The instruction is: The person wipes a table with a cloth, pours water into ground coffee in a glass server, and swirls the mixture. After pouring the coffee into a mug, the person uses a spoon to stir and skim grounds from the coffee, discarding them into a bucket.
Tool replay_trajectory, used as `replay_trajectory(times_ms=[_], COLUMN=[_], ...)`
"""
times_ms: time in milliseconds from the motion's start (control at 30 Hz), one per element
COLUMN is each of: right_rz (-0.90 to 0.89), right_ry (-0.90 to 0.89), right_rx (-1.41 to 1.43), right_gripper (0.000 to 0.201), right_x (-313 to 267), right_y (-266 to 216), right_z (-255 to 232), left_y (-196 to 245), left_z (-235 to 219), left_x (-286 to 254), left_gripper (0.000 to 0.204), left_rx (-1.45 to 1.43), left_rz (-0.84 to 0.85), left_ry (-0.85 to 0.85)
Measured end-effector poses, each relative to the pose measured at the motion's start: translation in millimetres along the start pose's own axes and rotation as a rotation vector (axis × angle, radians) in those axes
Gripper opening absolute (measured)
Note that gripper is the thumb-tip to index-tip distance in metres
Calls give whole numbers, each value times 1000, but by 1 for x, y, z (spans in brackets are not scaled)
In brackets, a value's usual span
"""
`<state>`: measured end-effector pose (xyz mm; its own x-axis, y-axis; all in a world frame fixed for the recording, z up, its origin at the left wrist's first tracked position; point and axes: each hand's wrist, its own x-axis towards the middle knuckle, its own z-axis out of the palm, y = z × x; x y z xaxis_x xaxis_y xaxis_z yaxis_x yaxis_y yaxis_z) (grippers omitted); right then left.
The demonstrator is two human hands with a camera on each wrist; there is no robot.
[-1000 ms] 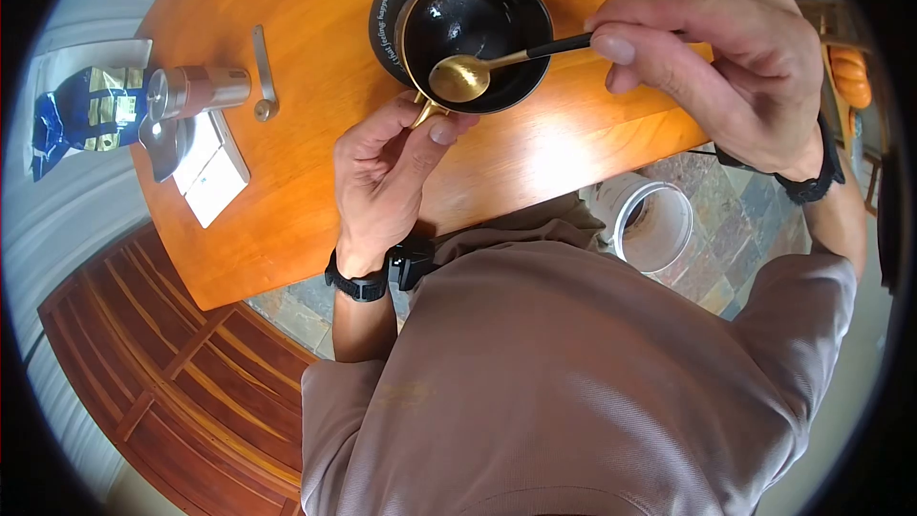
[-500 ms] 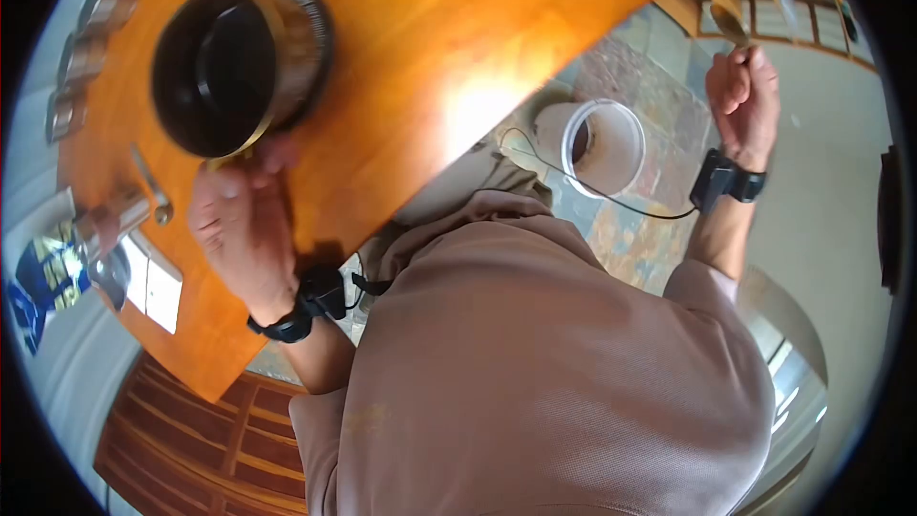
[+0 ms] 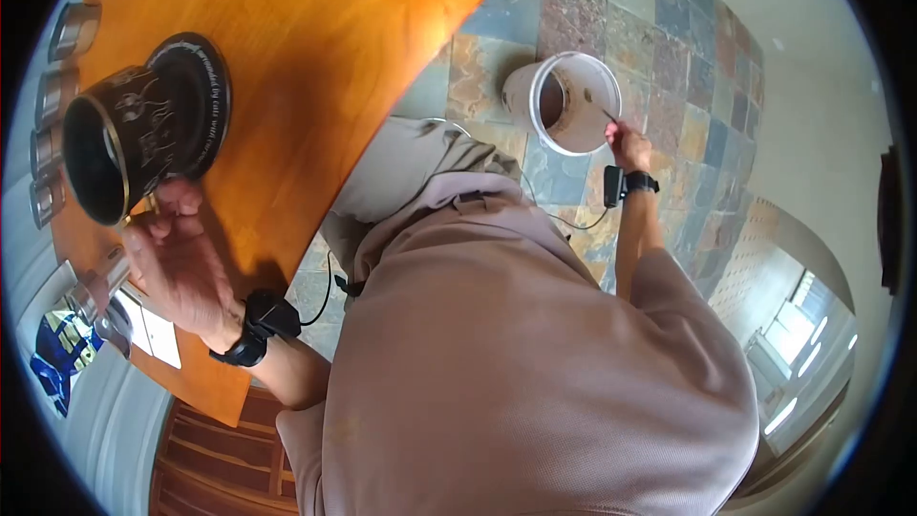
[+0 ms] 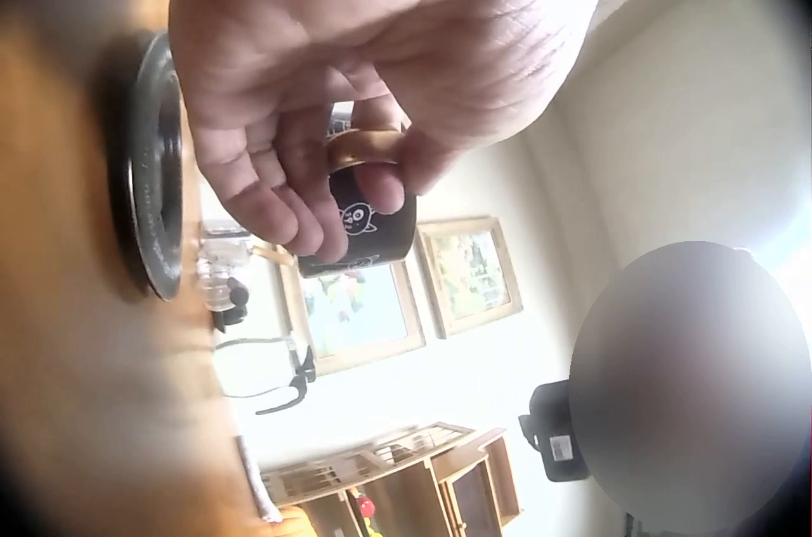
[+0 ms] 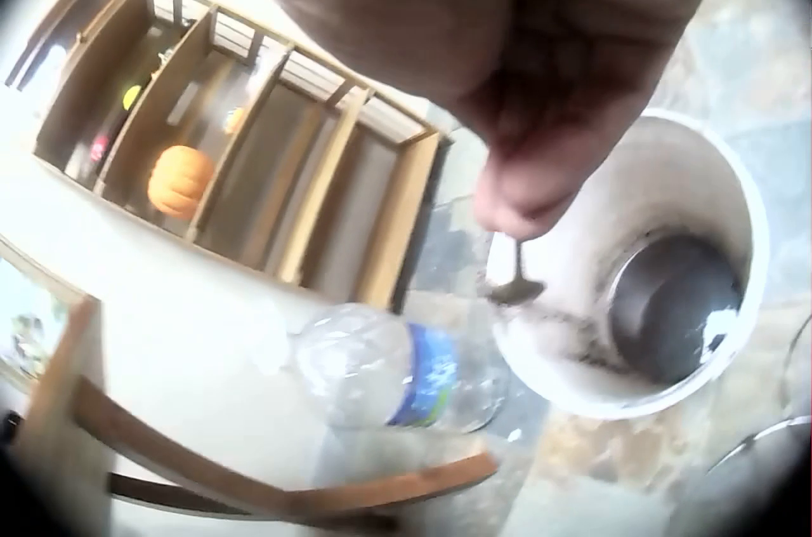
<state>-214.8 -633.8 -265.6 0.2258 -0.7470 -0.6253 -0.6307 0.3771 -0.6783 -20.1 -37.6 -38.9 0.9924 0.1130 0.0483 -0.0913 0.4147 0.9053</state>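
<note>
My left hand (image 3: pixel 186 263) pinches the gold handle (image 4: pixel 368 147) of a black cup (image 3: pixel 143 124) decorated with white drawings. The cup leans on its side, mouth toward the left edge of the head view. Behind it lies a black saucer (image 3: pixel 212 100) with white lettering, on the wooden table (image 3: pixel 315 38); the left wrist view shows cup and saucer apart. Low on the other side, my right hand (image 3: pixel 630 148) grips a small spoon (image 5: pixel 518 292), its bowl pointing down at the rim of a white bucket (image 5: pixel 751 201). Most of the spoon's handle is hidden by the fingers.
Several metal canisters (image 3: pixel 74 31) line the table's far left. A grinder (image 3: pixel 91 294), a blue bag (image 3: pixel 62 354) and a white flat device (image 3: pixel 158 334) are nearer. A clear plastic bottle (image 5: pixel 355 366) and a wooden shelf (image 5: pixel 260 182) are near the bucket.
The right hand has carried the spoon from inside the cup, off the table and down to the bucket. The left hand still holds the cup, which now leans further over.
</note>
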Motion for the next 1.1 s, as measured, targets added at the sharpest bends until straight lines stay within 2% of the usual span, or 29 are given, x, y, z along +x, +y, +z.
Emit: replay_trajectory(times_ms=[67,100,133,167,267,300,367,433,567,600,767,1100], right_rz=[-331,-297,-366,-487,-653,-710,-768,-828,-903,-905,-981,-1053], right_ry=[-357,-341,-422,-480,-742,-834,-905,-963,-1199,-1324,-1388,-1425], right_rx=[-66,83,203,175,219,211,157,93,-27,-50,-145,-344], right_gripper=[27,20,21,23,26,27,26,25,26,26,22,24], right_x=[-2,-39,-46,-64,-130,-158,-212,-257,-317,-326,-375,-398], right_y=[-44,-89,-117,-150,-236,-255,-281,-293,-304,-309,-299,-269], right_z=[27,54,69,85,130,144,170,194,245,256,291,335], left_y=[-9,-8,-9,-11,-14,-15,-15,-13,-9,-8,-5,-8], left_z=[6,7,8,9,11,10,11,13,15,14,15,16], left_x=[3,1,3,3,7,6,6,6,4,4,3,6], left_gripper=[30,28,27,26,26,26,27,27,29,29,28,31], left_rx=[-36,-63,-32,0,39,35,25,2,22,18,60,82], left_rz=[-7,-32,-44,-64,-60,-72,-37,-68,-86,-75,-147,-212], left_ry=[-16,-32,-30,-22,30,37,46,35,65,78,104,139])
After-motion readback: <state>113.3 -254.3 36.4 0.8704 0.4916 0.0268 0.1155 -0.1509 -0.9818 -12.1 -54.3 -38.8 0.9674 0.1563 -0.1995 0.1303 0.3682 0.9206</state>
